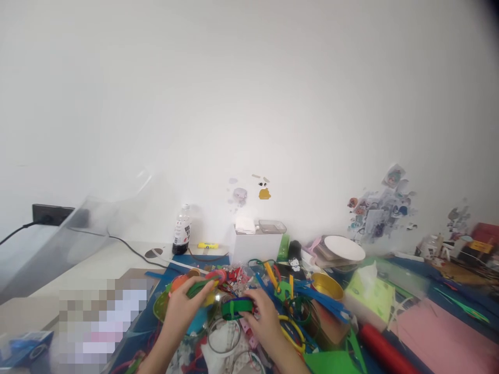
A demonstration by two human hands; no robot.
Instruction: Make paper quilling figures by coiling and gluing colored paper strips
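Note:
My right hand pinches the side of a ring wrapped in green and dark blue ribbon. A short green tie or knot shows on the ring's front. To its left, my left hand is closed around a green strip, its fingertips pressed together. Both hands are over a crowded pile of craft materials. Below the ring lies a pale hoop on white cloth. A yellow ring is right of my right wrist. Near my left hand are a light blue round piece and pink loops.
At the back stand a dark-liquid bottle, a yellow glue stick and a white box. To the right are a gold roll, a tissue pack, a red roll and pink sheets. Clear plastic hangs at left.

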